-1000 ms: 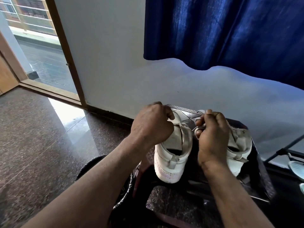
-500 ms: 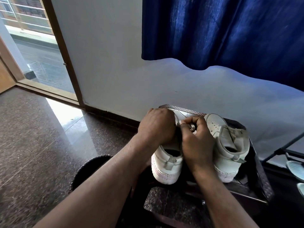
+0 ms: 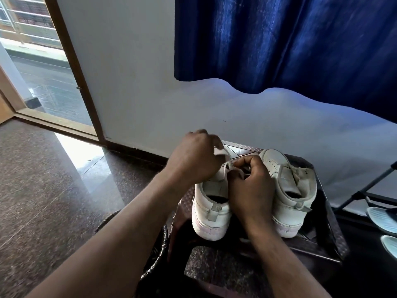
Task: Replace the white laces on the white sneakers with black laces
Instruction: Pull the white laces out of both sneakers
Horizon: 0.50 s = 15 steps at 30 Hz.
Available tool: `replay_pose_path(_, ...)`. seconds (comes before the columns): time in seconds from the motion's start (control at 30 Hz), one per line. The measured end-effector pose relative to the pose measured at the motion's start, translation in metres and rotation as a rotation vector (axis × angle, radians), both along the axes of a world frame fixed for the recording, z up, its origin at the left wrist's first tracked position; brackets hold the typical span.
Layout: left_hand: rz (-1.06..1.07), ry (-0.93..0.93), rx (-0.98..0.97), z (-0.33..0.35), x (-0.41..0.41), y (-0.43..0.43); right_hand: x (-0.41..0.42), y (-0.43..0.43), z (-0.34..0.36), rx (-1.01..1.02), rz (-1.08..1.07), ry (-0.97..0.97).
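Both white sneakers stand side by side, heels toward the wearer, on a dark stool (image 3: 247, 149) set against the wall. Work is on the left sneaker (image 3: 211, 211); the right sneaker (image 3: 287, 203) is untouched, just beside it.

- Left hand (image 3: 193, 162): fingers curled over the front of the left sneaker, gripping a white part of its upper. Tongue or lace end, cannot tell which.
- Right hand (image 3: 251, 190): fingers bent inward, pinching the white lace (image 3: 228, 166) near the top eyelets.
- Black laces: none identifiable in view.

Judged stage: early, with the white lace being worked out of the left shoe.

Risks from here:
- Only the left hand steadies the shoe. A sharp tug by the right could drag it off the stool, or knock it into its neighbour and push that one toward the far edge.
- If the lace is knotted or jammed in an eyelet, a straight pull would likely tighten it; row-by-row loosening looks safer.
- The right hand hides the eyelets from the camera, so a missed crossing may go unnoticed.
- A dark bin (image 3: 156, 239) sits below the near-left corner; a freed lace or shoe could drop into it.
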<state>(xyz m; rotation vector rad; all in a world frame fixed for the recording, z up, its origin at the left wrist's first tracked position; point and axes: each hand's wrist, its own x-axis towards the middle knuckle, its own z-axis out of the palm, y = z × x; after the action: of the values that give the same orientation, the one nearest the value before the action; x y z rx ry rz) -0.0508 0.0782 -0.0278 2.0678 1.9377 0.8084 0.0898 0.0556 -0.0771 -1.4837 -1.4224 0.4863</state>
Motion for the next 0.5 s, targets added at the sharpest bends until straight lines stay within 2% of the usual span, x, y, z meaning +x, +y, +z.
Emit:
replay_pose_path(0.03,-0.02,0.104,-0.012,-0.003,0.002,0.0,0.0,0.0,-0.001,0.01,-0.012,-0.004)
replay_pose_path(0.1,-0.042,0.188,-0.046,-0.006,0.006,-0.003,-0.001,0.001,-0.002,0.026,-0.031,-0.011)
replay_pose_path(0.5,0.048,0.139,-0.042,-0.017,0.018,0.001,-0.002,0.003,-0.004,0.051,-0.042,0.033)
